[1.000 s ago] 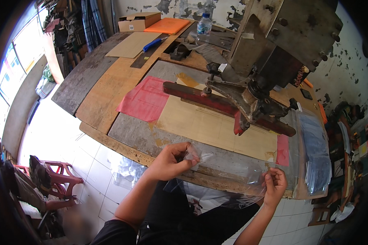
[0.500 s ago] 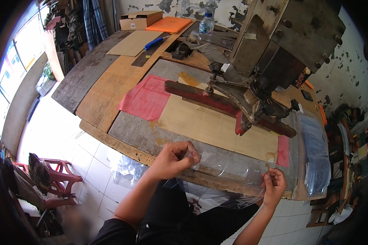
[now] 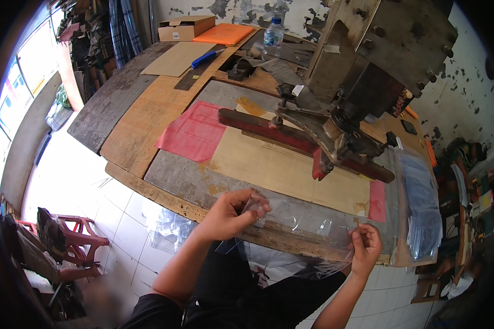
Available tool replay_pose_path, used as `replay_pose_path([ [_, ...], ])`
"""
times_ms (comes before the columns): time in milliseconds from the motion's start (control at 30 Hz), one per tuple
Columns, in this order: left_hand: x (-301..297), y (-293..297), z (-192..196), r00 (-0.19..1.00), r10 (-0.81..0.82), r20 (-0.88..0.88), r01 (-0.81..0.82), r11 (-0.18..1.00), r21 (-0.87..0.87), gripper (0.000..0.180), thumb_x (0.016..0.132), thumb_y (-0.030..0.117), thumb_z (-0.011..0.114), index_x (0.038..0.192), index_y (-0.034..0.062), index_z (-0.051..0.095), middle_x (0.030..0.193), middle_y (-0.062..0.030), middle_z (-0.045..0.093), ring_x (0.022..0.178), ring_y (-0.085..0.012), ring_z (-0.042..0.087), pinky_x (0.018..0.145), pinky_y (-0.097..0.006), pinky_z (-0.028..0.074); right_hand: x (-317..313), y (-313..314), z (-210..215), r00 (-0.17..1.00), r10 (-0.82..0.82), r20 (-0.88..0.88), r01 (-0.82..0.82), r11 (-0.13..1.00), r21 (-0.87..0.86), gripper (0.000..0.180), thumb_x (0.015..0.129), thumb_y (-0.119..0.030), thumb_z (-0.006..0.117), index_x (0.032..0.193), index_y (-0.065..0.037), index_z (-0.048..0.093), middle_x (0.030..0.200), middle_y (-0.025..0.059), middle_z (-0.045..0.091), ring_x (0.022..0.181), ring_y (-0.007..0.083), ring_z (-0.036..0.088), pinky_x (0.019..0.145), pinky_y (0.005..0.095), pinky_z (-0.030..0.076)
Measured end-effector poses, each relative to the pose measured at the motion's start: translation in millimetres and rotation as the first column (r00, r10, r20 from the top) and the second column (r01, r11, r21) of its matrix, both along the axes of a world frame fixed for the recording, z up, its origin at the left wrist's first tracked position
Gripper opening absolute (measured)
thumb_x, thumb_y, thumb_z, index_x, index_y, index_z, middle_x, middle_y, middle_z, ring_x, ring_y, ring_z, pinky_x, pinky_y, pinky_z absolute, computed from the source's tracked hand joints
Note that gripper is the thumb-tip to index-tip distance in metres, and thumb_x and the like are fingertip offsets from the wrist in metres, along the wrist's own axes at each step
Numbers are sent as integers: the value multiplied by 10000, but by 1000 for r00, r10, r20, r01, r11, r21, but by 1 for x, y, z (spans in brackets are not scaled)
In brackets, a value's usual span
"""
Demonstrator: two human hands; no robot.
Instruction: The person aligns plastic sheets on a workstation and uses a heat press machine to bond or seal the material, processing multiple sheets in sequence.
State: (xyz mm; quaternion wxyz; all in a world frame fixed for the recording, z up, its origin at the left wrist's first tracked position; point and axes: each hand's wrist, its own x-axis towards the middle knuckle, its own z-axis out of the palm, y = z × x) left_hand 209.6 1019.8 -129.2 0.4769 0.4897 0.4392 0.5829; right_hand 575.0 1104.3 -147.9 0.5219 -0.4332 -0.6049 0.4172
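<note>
A clear plastic sheet (image 3: 307, 233) stretches between my two hands above the table's front edge. My left hand (image 3: 233, 214) pinches its left end, fingers closed. At the other end my right hand (image 3: 365, 247) grips the sheet between thumb and fingers. Part of the film hangs down over my lap. Beyond it lies a tan board (image 3: 280, 170) on the grey metal plate (image 3: 170, 175), with pink sheet (image 3: 195, 131) at its left and a smaller pink piece at its right. Over the board hangs the press's long reddish bar (image 3: 258, 123).
The heavy press head (image 3: 389, 60) rises at the back right. A stack of clear plastic sheets (image 3: 420, 203) lies at the table's right. Farther back are a blue cutter (image 3: 204, 58), an orange envelope (image 3: 223, 34), a cardboard box (image 3: 186, 27) and a water bottle (image 3: 273, 38).
Both hands keep their hold on the plastic sheet and have hardly moved. The whole view has shifted very slightly.
</note>
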Motion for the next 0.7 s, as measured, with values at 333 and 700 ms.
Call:
replay_pose_path([
  [333,0,0,3,995,46,-94,-49,998,-30,130,902,111,642,901,-7,696,866,-46,722,844,-119,654,794,-299,511,0,-1,1,1000,-2,2,2,1000,-7,282,943,-133,788,1147,7,652,925,65,718,785,103,683,590,219,499],
  [700,-2,0,0,982,25,-188,-44,994,-97,224,993,179,675,880,-11,707,774,1,687,699,-28,524,613,-245,403,0,-1,1,1000,4,22,-4,1000,1,283,952,-166,784,1143,-8,649,917,53,718,776,86,664,578,210,478],
])
